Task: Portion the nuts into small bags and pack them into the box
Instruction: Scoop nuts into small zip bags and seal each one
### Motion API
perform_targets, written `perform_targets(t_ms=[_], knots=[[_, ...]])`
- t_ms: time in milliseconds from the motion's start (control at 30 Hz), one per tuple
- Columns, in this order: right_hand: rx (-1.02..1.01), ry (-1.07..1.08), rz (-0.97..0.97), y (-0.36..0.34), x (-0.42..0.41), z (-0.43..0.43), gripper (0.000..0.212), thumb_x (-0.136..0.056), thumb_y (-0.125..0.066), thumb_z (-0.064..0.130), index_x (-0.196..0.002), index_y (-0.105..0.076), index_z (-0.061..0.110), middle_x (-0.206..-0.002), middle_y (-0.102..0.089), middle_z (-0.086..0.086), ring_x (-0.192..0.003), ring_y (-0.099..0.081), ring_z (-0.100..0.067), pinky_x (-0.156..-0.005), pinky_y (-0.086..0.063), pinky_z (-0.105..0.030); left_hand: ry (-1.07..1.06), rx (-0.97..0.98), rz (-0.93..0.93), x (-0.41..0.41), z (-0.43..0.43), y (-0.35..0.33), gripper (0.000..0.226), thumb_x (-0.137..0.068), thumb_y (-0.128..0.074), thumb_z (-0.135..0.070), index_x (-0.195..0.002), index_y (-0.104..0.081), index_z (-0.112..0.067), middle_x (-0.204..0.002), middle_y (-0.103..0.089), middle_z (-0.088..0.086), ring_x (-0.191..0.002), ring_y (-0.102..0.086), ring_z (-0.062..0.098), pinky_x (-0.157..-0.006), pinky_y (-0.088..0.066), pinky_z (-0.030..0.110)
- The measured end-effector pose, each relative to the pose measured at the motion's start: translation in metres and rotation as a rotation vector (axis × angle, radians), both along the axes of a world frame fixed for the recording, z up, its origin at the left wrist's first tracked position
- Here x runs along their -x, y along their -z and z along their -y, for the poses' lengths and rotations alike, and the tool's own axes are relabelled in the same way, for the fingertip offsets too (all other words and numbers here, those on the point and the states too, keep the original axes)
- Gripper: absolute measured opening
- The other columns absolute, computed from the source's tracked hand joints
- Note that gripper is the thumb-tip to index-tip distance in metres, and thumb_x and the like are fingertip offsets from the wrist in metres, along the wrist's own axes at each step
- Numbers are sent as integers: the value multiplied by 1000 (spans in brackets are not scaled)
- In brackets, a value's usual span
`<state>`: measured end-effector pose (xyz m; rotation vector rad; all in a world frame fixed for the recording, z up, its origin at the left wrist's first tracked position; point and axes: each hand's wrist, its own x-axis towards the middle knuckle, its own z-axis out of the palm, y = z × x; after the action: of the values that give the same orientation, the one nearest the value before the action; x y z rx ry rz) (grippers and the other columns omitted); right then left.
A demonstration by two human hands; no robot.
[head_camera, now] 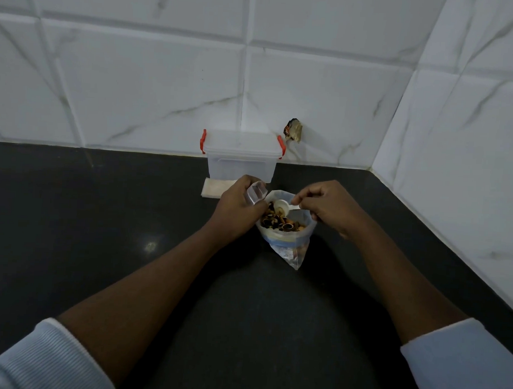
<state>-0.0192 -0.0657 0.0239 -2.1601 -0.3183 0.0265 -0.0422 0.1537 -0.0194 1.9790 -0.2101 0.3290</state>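
We pinch scoop [280, 208] in nut bag [288, 240] (right hand [327, 210]), grip small bag [256, 193] (left hand [237, 206]); box [241, 161] at countertop [103, 218] back edge; tiled wall [137, 88].

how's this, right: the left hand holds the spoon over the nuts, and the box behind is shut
Wrong hand: the head view shows the right hand holding the spoon over the nuts; the left hand grips a small bag. The box behind is shut.

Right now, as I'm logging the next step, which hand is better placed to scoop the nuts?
The right hand: it pinches the white scoop, its bowl over the nuts in the large bag. The left hand holds the small bag.
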Motion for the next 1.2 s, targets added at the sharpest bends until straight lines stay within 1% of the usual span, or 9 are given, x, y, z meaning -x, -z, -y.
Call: perform_targets(t_ms=[167, 367, 600, 733, 833, 900, 1033, 1100, 1200], knots=[[-126, 35, -49, 1, -2, 1, 19, -94, -62, 3, -87, -79, 8, -62, -69, 9, -49, -48, -4, -47, -39, -18, -3, -10, -3, 0, 1, -1, 36, -94, -71, -21, -127, -56, -24, -117, -59, -13, -100, -57, -1, -72, -44, 12], [-423, 117, -274, 4, -9, 6, 19, -94, -57, -2, -93, -76, -2, -86, -73, -24, -46, -41, -7, -39, -27, -20, -8, -18, -2, 0, 1, -1, 36, -94, -71, -22, -127, -57, -24, -117, -59, -13, -100, -57, -2, -73, -44, 12], [-650, -54, -174, -7, -2, 2, 21, -94, -55, -7, -97, -75, -2, -91, -65, -22, -53, -42, -11, -44, -27, -21, 3, 0, 13, 2, 1, 0, 35, -94, -72, -25, -126, -58, -24, -117, -63, -12, -105, -58, -1, -76, -45, 15], [-400, -157, 29, -6, 8, -9, 21, -96, -61, -3, -100, -79, 8, -80, -69, -9, -60, -55, -14, -54, -43, -22, 17, 56, 28, 3, 1, 1, 34, -93, -74, -25, -123, -59, -24, -112, -66, -13, -101, -61, -5, -76, -48, 14], [-110, -242, 230, -5, 11, -13, 20, -94, -67, 1, -106, -80, 12, -97, -79, 3, -86, -73, -11, -75, -58, -22, 13, 79, 34, 3, 0, 2, 31, -91, -74, -19, -118, -59, -22, -108, -66, -10, -97, -64, -2, -75, -52, 15], [-11, -293, 286, -5, 12, -13, 24, -92, -68, 0, -109, -80, 14, -106, -79, 6, -102, -73, -6, -90, -57, -21, 3, 59, 41, 3, 1, 2, 31, -89, -75, -14, -115, -58, -21, -106, -64, -10, -94, -63, 1, -73, -51, 15], [-57, -221, 356, -9, 12, -12, 29, -91, -67, -2, -109, -79, 17, -104, -78, 7, -100, -72, -8, -86, -58, -23, 7, 50, 45, 5, 1, 0, 35, -90, -73, -13, -119, -57, -21, -107, -63, -10, -97, -61, 2, -74, -47, 17], [-108, -130, 379, -13, 12, -8, 25, -92, -67, 0, -104, -80, 18, -99, -78, 9, -94, -71, -5, -79, -56, -17, 17, 52, 25, 5, 1, -1, 35, -91, -71, -15, -122, -55, -22, -110, -63, -12, -101, -61, 2, -77, -49, 19], [126, -50, 417, -19, 8, 6, 20, -92, -64, 6, -95, -79, 20, -90, -75, 13, -83, -67, 1, -69, -49, -12, 11, 49, 22, 6, 0, -3, 35, -91, -71, -16, -122, -55, -22, -112, -62, -10, -103, -61, 6, -77, -50, 20]])
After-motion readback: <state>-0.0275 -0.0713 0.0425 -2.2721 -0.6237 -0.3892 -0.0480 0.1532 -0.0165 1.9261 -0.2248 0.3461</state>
